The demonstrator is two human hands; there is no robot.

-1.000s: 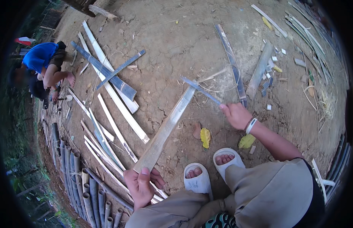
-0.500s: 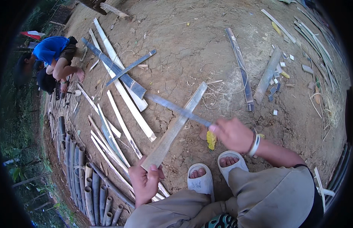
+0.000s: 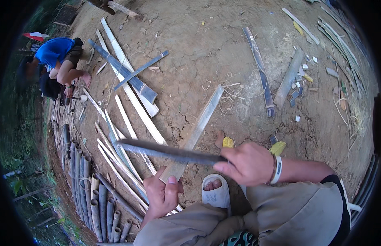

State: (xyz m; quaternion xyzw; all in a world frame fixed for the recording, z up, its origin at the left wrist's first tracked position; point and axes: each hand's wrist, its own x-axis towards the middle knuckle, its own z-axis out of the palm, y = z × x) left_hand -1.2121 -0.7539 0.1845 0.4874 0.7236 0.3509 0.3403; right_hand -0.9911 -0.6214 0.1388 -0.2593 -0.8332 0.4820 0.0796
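Holding 1 slat [image 3: 203,121], slanting forward over soil [image 3: 190,69], by its near end in 1 left hand [image 3: 161,194]; gripping 1 knife [image 3: 170,152] in 1 right hand [image 3: 252,165] with fingers [image 3: 235,153] closed, crossing over the slat, with 2 yellow leaves [image 3: 277,148] just beyond.

No readable lettering — anywhere.
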